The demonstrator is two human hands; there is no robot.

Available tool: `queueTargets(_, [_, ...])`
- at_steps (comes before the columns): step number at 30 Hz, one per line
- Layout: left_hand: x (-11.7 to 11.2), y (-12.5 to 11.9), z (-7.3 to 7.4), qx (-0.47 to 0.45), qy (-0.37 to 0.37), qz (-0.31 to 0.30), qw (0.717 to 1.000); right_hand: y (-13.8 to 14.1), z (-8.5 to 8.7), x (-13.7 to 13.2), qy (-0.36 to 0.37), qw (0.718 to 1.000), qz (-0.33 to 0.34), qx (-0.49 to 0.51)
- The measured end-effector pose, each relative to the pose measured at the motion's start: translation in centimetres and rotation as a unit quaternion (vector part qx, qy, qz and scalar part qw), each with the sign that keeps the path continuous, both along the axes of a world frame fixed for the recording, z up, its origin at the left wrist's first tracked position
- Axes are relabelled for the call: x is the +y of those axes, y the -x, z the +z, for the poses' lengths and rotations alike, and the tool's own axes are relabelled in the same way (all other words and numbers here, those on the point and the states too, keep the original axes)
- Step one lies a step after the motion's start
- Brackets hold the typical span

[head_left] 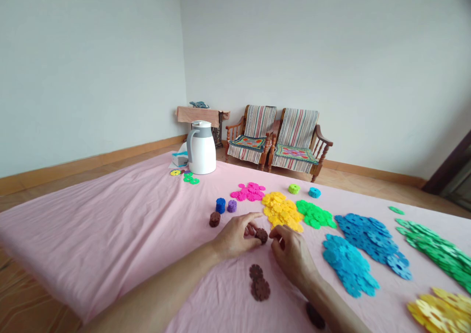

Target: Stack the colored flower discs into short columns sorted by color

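Observation:
Just above the pink cloth, my left hand is closed around a small stack of brown flower-shaped discs, thumb at its near side. Close to the right of that stack is my right hand, its fingers curled and pressed together; whether anything is between them is hidden. Nearer to me lie loose brown discs, overlapping. Another brown disc pile is partly covered by my right forearm. Beyond my left hand stand a brown disc stack, a dark blue stack and a purple stack.
Loose pink discs, yellow discs, green discs, light blue discs and blue discs spread across the cloth. A white jug stands at the back left. Two wooden chairs are beyond.

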State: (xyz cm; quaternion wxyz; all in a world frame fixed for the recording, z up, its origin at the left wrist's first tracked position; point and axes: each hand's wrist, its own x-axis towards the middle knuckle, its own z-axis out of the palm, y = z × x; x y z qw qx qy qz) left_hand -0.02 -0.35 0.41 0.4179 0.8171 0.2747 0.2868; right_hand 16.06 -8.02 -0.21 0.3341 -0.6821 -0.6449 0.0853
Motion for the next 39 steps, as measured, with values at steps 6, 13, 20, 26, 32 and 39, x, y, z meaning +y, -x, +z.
queueTargets(6, [-0.3,0.0,0.0,-0.03,0.015,-0.038,0.999,0.6,0.4,-0.4,0.009,1.0,0.015,-0.003])
queueTargets(13, [-0.5,-0.2,0.2,-0.012,-0.015,-0.033,0.999,-0.3,-0.1,0.1,-0.014,1.0,-0.006,0.005])
queueTargets(20, [-0.7,-0.5,0.4,0.046,-0.096,0.017,0.994,-0.9,-0.7,0.5,-0.014,0.999,-0.02,0.023])
queueTargets(26, [-0.4,-0.4,0.1,0.015,-0.082,0.02,0.996,-1.7,-1.2,0.7,-0.045,0.998,-0.035,0.022])
queueTargets(32, [-0.5,1.0,2.1,0.022,-0.171,0.037,0.984,-2.3,-1.2,0.7,-0.054,0.997,-0.048,0.02])
queueTargets(39, [-1.4,2.2,3.1,0.134,-0.11,-0.224,0.959,-2.3,-1.6,1.0,-0.051,0.998,-0.046,0.009])
